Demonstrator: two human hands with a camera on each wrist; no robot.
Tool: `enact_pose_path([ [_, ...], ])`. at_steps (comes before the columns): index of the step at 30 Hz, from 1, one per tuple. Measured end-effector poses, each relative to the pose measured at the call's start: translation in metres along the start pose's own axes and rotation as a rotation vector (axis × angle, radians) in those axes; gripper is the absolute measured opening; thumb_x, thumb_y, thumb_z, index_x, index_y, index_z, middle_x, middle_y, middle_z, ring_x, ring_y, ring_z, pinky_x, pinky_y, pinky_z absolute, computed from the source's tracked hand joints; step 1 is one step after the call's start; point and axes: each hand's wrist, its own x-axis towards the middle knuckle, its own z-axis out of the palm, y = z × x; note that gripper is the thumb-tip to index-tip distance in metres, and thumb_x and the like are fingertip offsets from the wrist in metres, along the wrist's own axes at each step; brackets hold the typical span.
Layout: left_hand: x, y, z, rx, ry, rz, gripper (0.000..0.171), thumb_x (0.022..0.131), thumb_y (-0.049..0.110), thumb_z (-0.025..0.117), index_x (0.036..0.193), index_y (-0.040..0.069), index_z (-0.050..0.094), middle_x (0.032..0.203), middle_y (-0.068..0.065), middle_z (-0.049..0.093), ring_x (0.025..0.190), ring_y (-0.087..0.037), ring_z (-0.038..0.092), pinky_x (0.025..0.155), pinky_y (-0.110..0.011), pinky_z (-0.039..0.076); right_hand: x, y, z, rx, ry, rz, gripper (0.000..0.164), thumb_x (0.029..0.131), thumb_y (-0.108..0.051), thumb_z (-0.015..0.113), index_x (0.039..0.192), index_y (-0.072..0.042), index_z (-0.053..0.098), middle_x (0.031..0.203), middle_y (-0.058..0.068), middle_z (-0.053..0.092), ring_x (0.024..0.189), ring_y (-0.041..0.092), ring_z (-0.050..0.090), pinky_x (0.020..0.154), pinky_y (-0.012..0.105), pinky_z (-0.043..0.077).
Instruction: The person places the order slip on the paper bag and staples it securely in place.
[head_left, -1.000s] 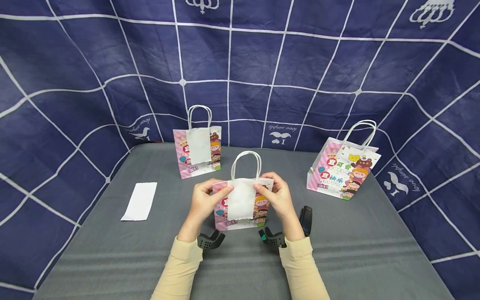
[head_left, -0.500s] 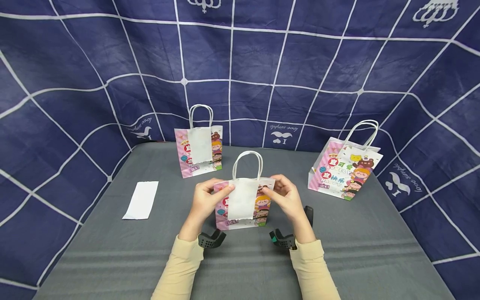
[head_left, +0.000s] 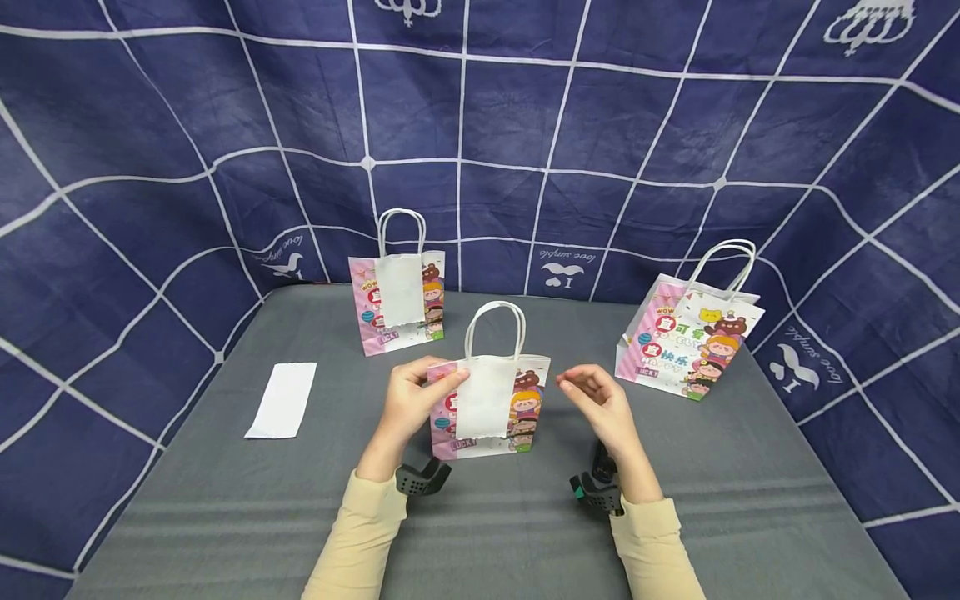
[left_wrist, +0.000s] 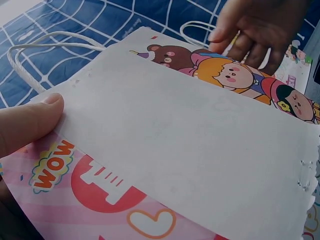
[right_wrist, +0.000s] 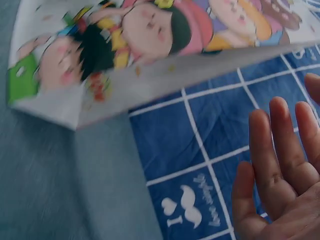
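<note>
A small paper gift bag with cartoon print and white twisted handles stands at the middle of the table. Its front carries a white paper strip, pressed flat over the print in the left wrist view. My left hand pinches the bag's upper left edge, thumb on the front by the strip and the other fingers behind. Off the bag's right side, my right hand is in the air, holding nothing, its fingers loosely bent. In the right wrist view, several fingers show apart from the bag's printed side.
At the back left stands a second gift bag with a white strip on its front. A third bag without a strip leans at the right. One loose white paper strip lies on the grey table. A blue checked cloth hangs behind.
My right hand has let go of the bag's upper right edge and moved off to the right and slightly down. My left hand and the bag have stayed in place.
</note>
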Motion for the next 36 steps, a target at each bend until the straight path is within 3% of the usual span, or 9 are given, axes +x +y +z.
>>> enact_pose_path([
  [8, 0.001, -0.001, 0.0, 0.0, 0.001, -0.001, 0.009, 0.077, -0.007, 0.072, 0.082, -0.012, 0.067, 0.072, -0.018, 0.065, 0.058, -0.007, 0.056, 0.053, -0.021, 0.049, -0.016, 0.008, -0.019, -0.065, 0.117, 0.062, 0.017, 0.088, 0.004, 0.061, 0.101, 0.015, 0.055, 0.092, 0.005, 0.068, 0.087, 0.009, 0.065, 0.079, 0.021, 0.05],
  [14, 0.001, -0.001, 0.001, -0.001, 0.003, -0.001, 0.008, 0.077, -0.007, 0.072, 0.082, -0.012, 0.067, 0.07, -0.015, 0.065, 0.057, -0.007, 0.056, 0.052, -0.021, 0.049, -0.031, 0.01, -0.028, -0.164, 0.233, 0.12, 0.015, 0.087, 0.006, 0.062, 0.099, 0.013, 0.058, 0.09, -0.002, 0.067, 0.083, 0.005, 0.063, 0.074, 0.017, 0.049],
  [22, 0.002, -0.001, 0.0, 0.005, -0.001, -0.002, 0.008, 0.077, -0.006, 0.072, 0.082, -0.012, 0.067, 0.07, -0.014, 0.065, 0.057, -0.007, 0.056, 0.052, -0.021, 0.049, -0.042, -0.001, -0.031, -0.22, 0.382, 0.076, 0.014, 0.086, 0.007, 0.061, 0.097, 0.016, 0.058, 0.086, -0.002, 0.067, 0.08, 0.007, 0.063, 0.074, 0.014, 0.048],
  [27, 0.002, 0.0, 0.0, -0.004, -0.006, -0.016, 0.009, 0.078, -0.006, 0.071, 0.083, -0.012, 0.067, 0.071, -0.015, 0.065, 0.057, -0.009, 0.057, 0.053, -0.022, 0.05, -0.045, 0.002, -0.033, -0.316, 0.419, 0.054, 0.016, 0.087, 0.002, 0.063, 0.096, 0.013, 0.061, 0.09, 0.003, 0.067, 0.083, 0.005, 0.061, 0.079, 0.014, 0.046],
  [33, 0.001, 0.0, 0.0, -0.01, -0.007, -0.029, 0.009, 0.078, -0.006, 0.071, 0.083, -0.012, 0.067, 0.072, -0.018, 0.065, 0.057, -0.01, 0.057, 0.053, -0.023, 0.05, -0.047, 0.008, -0.035, -0.382, 0.426, 0.073, 0.014, 0.086, 0.004, 0.063, 0.097, 0.013, 0.061, 0.094, 0.02, 0.065, 0.082, 0.001, 0.058, 0.077, 0.014, 0.044],
  [36, 0.001, 0.0, 0.0, -0.006, -0.011, -0.03, 0.009, 0.079, -0.005, 0.071, 0.084, -0.012, 0.067, 0.073, -0.02, 0.065, 0.058, -0.01, 0.057, 0.054, -0.023, 0.05, -0.049, 0.022, -0.041, -0.392, 0.428, 0.087, 0.015, 0.086, 0.002, 0.064, 0.098, 0.011, 0.063, 0.097, 0.024, 0.064, 0.083, 0.0, 0.057, 0.077, 0.015, 0.044],
])
